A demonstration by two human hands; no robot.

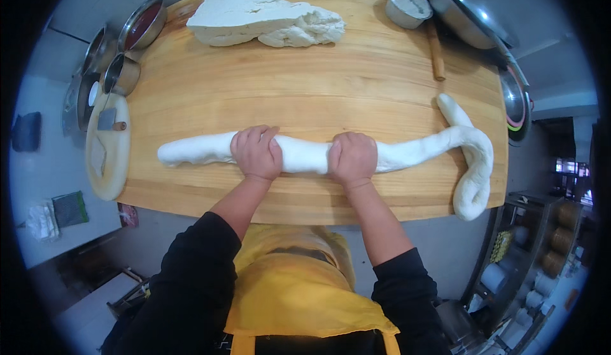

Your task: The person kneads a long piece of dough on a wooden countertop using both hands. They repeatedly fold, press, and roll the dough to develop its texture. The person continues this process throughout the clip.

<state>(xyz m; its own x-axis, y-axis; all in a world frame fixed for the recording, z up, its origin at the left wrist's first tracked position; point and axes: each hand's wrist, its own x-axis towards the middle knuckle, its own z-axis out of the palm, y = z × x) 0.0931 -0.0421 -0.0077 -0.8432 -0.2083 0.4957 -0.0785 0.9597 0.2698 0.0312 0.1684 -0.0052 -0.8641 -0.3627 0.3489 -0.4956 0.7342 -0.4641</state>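
A long, thick rope of white dough [305,155] lies across the wooden work table [305,92] in front of me. My left hand [258,153] grips it from above, left of the middle. Farther right, my right hand [353,157] is closed over the same rope. Past my right hand the rope runs on, then curls and crosses over itself near the table's right edge. Its left end lies straight on the wood. A large block of dough [267,18] with a rough right side rests at the far side of the table.
At the left edge stand metal bowls [143,23], a metal pot [122,75] and an oval board [112,173] bearing a dough scraper [107,118]. A small bowl of white powder [408,7], a wooden rolling pin [434,51] and a large metal bowl [460,16] are at the far right.
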